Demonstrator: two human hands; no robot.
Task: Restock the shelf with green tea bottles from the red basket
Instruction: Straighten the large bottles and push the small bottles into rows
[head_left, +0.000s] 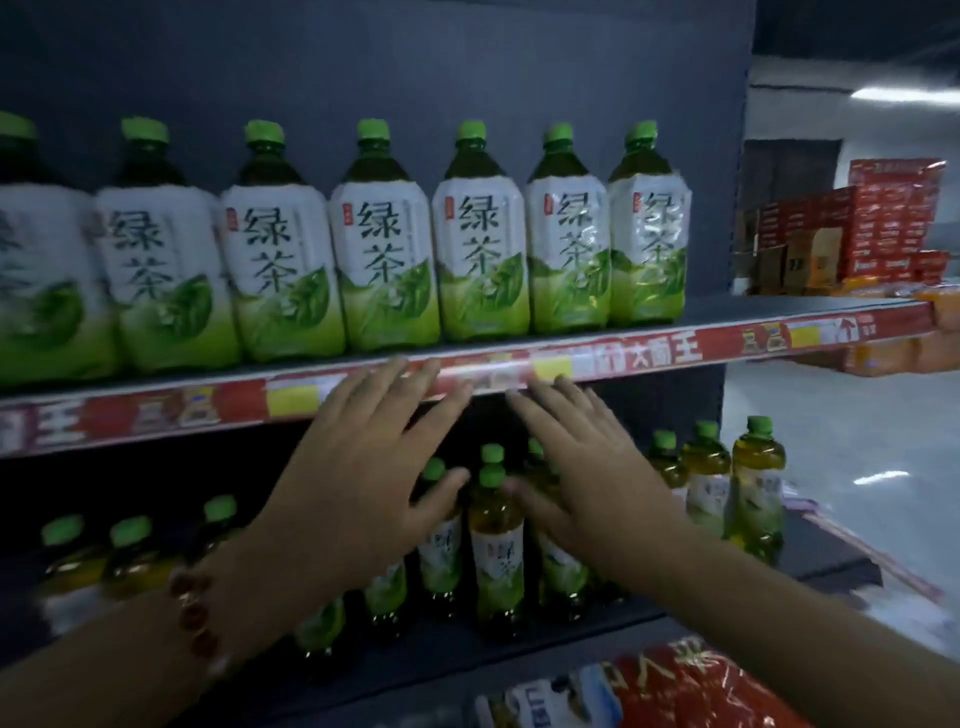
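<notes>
Both hands empty, fingers spread flat: left hand (363, 462), right hand (582, 467), near shelf edge (649, 358). Large green tea bottles (384, 260) fill upper shelf, 12 o'clock. Small green tea bottles (496, 540) on lower shelf between our palms, 6 o'clock. Red basket not in view. We judge: tidying row. Press gently from both sides, keep bottles upright, labels forward.

Single head-worn view, close to the shelf (571, 358), facing forward and slightly down, level with its upper tier's front edge.
</notes>
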